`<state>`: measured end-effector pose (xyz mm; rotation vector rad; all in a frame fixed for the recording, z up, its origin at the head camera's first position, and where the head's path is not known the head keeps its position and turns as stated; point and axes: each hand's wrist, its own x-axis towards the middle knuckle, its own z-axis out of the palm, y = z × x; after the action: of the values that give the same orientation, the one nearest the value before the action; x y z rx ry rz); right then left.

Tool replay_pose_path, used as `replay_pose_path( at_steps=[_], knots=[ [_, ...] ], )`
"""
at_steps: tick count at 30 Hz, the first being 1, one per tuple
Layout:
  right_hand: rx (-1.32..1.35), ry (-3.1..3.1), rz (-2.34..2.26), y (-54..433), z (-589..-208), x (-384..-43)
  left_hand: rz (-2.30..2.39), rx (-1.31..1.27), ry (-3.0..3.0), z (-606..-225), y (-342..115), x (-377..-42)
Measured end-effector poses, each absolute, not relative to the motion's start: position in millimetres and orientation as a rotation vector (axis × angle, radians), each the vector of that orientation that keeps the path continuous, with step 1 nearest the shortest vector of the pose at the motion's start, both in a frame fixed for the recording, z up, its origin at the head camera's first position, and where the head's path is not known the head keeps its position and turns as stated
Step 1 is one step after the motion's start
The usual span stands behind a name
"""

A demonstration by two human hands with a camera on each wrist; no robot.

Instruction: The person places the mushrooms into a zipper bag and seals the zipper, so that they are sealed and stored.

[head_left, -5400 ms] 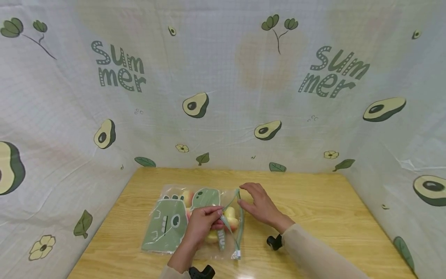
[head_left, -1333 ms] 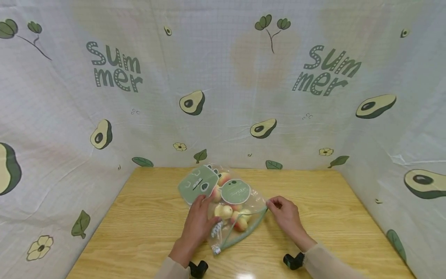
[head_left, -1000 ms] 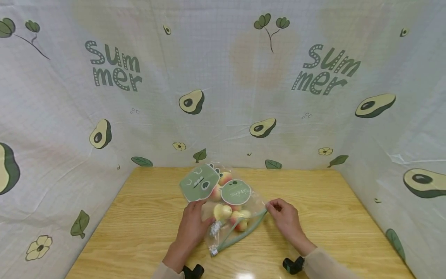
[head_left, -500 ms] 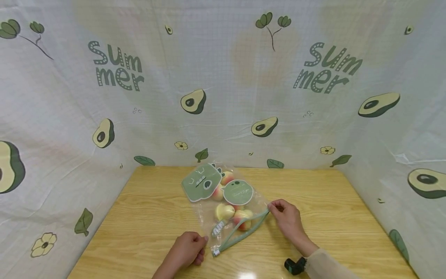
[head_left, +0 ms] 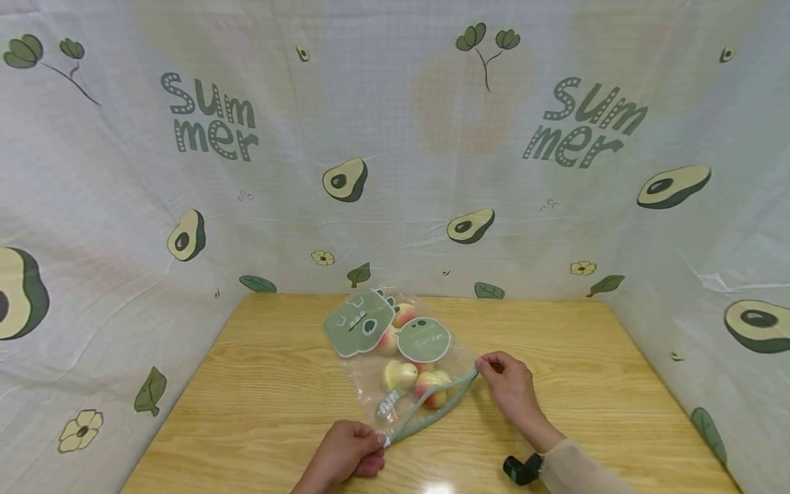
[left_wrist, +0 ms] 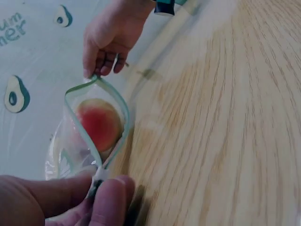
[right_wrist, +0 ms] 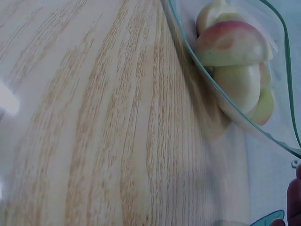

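Observation:
A clear zip bag [head_left: 422, 339] with green cartoon prints lies slanted on the table, holding several red-and-yellow mushroom-shaped pieces [head_left: 401, 375]. My left hand [head_left: 347, 451] pinches the near corner of its mouth, right at the white zip slider [left_wrist: 100, 174]. At the opposite corner, thumb and forefinger of my right hand [head_left: 511, 390] pinch the green zip edge. Between the two hands the mouth gapes, as the green rim [left_wrist: 126, 110] shows in the left wrist view. The right wrist view looks into the bag at mushroom-shaped pieces [right_wrist: 235, 47] with pale stems.
The wooden table [head_left: 278, 363] has a pale cloth [head_left: 395, 226] with avocado prints hanging behind and along both sides. A black wrist device [head_left: 522, 471] sits by the right sleeve [head_left: 580, 470].
Earlier the left hand gripped the bag's middle, then lay on its side; now it has come down to the slider corner and pinches it. The bag has turned; the right hand keeps its corner.

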<state>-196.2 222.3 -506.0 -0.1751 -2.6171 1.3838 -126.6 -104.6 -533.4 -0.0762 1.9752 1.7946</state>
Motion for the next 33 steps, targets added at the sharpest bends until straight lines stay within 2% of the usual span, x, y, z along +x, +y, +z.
replay_pose_path(
  at_steps=[15, 23, 33],
  knots=[
    [-0.24, -2.626, 1.489, 220, -510, -190, 1.988, -0.142, 1.953, -523, -131, -146],
    [-0.249, -2.621, 1.511, 220, -512, -182, 1.907, -0.077, 1.949, -523, -137, -149],
    [-0.29, -2.627, 1.566, 222, -511, -167, 1.762, -0.001, 2.233, -512, -137, -163]
  ],
)
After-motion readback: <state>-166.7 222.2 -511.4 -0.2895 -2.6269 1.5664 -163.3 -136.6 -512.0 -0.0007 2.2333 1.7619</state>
